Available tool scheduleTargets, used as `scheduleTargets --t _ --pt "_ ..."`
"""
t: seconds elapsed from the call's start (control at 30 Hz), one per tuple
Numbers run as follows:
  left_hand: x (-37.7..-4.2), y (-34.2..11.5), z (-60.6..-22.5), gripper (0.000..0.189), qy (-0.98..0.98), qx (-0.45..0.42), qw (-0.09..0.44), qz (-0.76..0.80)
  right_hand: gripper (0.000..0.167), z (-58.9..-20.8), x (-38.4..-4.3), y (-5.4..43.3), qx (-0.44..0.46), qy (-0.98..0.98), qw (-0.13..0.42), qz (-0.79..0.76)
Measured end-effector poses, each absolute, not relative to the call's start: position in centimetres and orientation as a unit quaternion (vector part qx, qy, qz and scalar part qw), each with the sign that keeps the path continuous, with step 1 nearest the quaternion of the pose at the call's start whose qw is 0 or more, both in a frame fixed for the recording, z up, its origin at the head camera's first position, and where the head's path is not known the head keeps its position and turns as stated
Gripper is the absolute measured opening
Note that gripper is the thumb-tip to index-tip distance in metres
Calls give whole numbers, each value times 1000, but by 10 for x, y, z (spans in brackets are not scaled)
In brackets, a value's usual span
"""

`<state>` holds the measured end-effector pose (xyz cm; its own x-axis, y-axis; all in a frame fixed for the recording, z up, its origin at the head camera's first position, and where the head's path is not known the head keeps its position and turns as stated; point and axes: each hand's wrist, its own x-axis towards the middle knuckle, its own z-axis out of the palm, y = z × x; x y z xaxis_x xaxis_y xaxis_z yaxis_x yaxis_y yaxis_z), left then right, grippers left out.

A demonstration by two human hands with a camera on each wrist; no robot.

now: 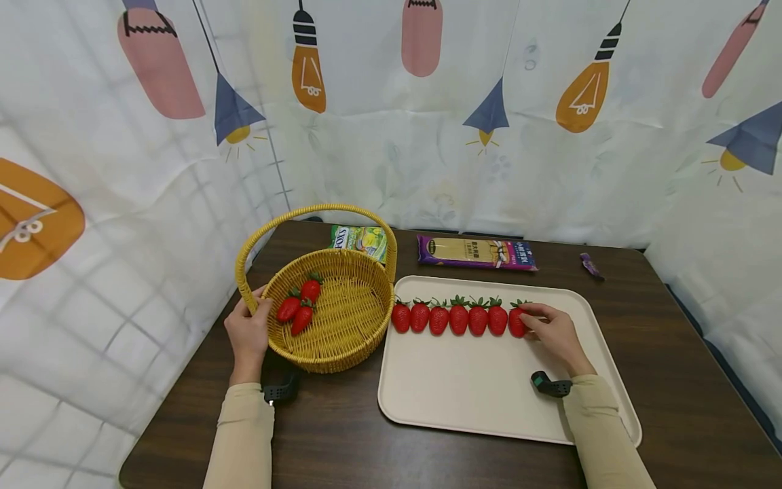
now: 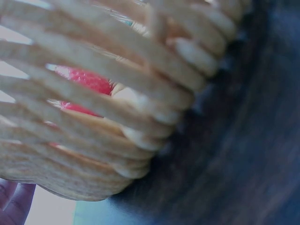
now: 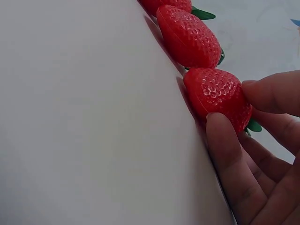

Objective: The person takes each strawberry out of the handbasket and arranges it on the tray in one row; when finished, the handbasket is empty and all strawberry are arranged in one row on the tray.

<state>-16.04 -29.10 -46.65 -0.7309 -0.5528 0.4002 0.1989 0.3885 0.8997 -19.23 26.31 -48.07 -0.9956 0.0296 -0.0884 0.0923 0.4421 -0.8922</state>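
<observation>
On the left, my left hand (image 1: 249, 333) grips the side of a yellow woven basket (image 1: 351, 309) near the foot of its arched handle. Three red strawberries (image 1: 310, 291) with green leaves lie inside it, towards that hand. A row of several strawberries (image 1: 458, 319) runs along the far part of a cream tray (image 1: 464, 387), leaves pointing away from me. At the row's right end, my right hand (image 1: 556, 333) pinches the last strawberry (image 3: 218, 93) between thumb and fingers, low over the tray. In the left wrist view, the basket's weave (image 2: 108, 61) fills much of the picture.
Behind the basket lies a green candy bag (image 1: 366, 239). A long purple and yellow packet (image 1: 476, 252) rests beyond the tray, and a small purple wrapper (image 1: 590, 265) sits to its right. Patterned curtains (image 1: 391, 149) surround the dark wooden table (image 1: 342, 435).
</observation>
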Motion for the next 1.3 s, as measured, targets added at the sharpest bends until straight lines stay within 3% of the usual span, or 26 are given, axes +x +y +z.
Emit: scheduleTargets --t 0.5,0.97,1.3 --pt "-161 -291 -466 22 -759 122 346 -538 41 -481 -191 260 56 847 22 -528" --pt "-158 -289 -461 18 -756 124 337 -548 37 -484 -193 261 160 830 -100 -525" --pt "-145 -275 -437 21 -755 120 330 -554 27 -480 -195 252 158 771 -163 -594"
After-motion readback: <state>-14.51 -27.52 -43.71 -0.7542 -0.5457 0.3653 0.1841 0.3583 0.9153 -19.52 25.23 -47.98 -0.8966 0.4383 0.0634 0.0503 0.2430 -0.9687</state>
